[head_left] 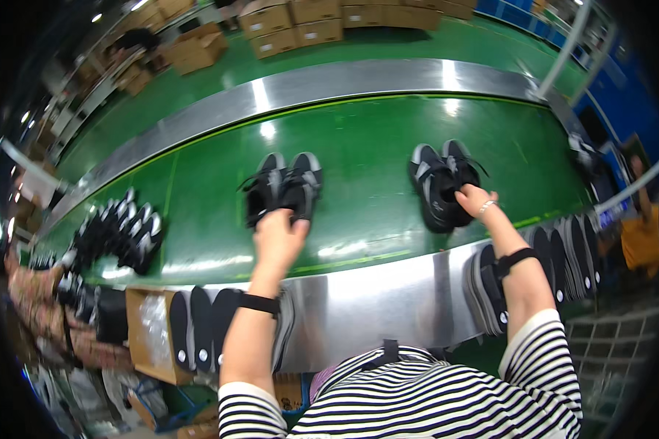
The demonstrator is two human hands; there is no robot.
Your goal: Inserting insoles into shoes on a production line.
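Note:
Two pairs of black-and-grey sneakers stand on the green conveyor belt, toes pointing away from me. At the left pair, my left hand is closed at the heels, its fingertips partly hidden by the shoes. Farther right, my right hand grips the heel opening of the right-hand shoe in the other pair. A bracelet circles my right wrist, and each forearm wears a black band.
Dark insoles stand in rows along the metal ledge, on both sides of me. A cardboard box holds clear plastic. More shoes crowd the belt at left, near another person. Cartons stack beyond the belt.

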